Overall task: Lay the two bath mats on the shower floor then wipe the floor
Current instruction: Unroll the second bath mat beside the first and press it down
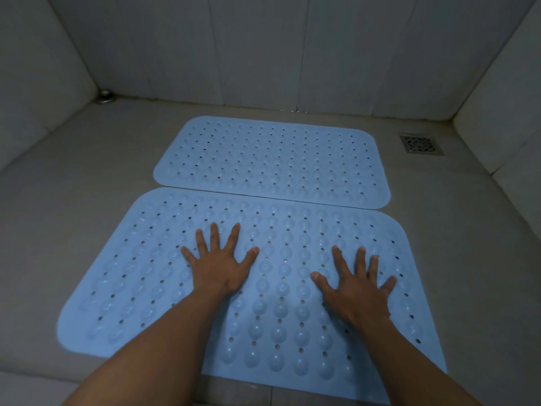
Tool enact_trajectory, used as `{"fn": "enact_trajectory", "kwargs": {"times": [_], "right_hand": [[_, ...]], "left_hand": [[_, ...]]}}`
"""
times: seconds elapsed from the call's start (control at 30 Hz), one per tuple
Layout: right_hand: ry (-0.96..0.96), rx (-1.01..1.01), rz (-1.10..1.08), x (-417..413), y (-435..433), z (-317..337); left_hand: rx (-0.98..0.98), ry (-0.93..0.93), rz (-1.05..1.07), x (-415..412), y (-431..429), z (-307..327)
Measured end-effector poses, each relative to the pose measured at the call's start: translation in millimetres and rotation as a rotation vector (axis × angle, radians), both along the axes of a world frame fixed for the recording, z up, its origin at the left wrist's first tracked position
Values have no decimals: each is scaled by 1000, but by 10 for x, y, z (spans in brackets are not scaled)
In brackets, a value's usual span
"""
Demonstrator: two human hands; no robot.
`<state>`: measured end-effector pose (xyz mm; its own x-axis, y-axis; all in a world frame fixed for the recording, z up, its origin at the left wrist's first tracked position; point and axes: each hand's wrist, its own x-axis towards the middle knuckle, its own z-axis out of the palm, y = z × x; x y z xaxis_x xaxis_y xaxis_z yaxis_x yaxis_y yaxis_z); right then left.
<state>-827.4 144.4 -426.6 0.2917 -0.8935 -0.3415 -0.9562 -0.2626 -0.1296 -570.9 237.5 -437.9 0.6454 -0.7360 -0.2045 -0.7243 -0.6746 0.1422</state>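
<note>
Two blue bath mats lie flat on the shower floor (73,186); the far mat (272,159) sits nearer the back wall (263,48), the near mat (292,303) just in front, long edges touching or nearly so (cannot tell which); left hand (218,265) and right hand (355,284) both press palm-down on the near mat, fingers spread straight, gripping nothing; a square drain grate (421,144) sits at far right.

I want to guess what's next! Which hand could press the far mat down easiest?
Likely the left hand: it lies flat further forward on the near mat, closer to the far mat than the right hand.
</note>
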Motion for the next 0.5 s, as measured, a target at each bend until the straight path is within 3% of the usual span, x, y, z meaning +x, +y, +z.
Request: {"fn": "enact_trajectory", "kwargs": {"times": [0.5], "right_hand": [[7,-16,-20,43,19,-58]], "left_hand": [[-11,17,-9,41,24,38]]}}
